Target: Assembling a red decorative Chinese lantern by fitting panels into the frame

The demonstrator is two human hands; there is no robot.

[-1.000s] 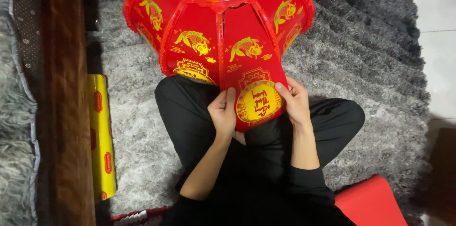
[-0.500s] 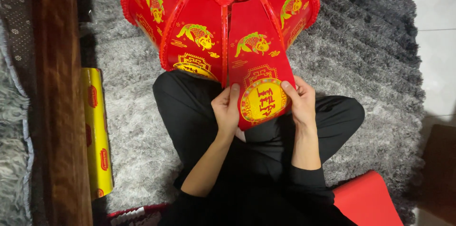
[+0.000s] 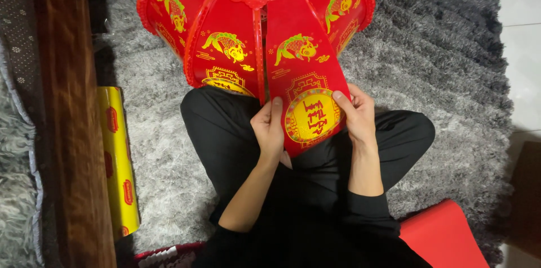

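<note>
A big red lantern (image 3: pixel 225 25) with gold fish pictures rests on the grey rug in front of my crossed legs in black trousers. One red panel (image 3: pixel 307 85) with a gold round emblem hangs down from its top ring toward me. My left hand (image 3: pixel 269 130) pinches the panel's left edge beside a red rib. On the right edge, my right hand (image 3: pixel 356 114) holds the same panel, thumb on its face. The lower tip of the panel lies between both hands over my lap.
A shaggy grey rug (image 3: pixel 439 76) covers the floor. A long yellow box (image 3: pixel 117 161) lies at the left beside a dark wooden beam (image 3: pixel 67 116). A flat red sheet (image 3: pixel 442 237) lies at the bottom right. White tiles (image 3: pixel 521 31) show at the far right.
The view has shifted, so the lantern sits a little higher and further right in frame. Both hands stay on the panel and have tilted its lower end slightly to the right.
</note>
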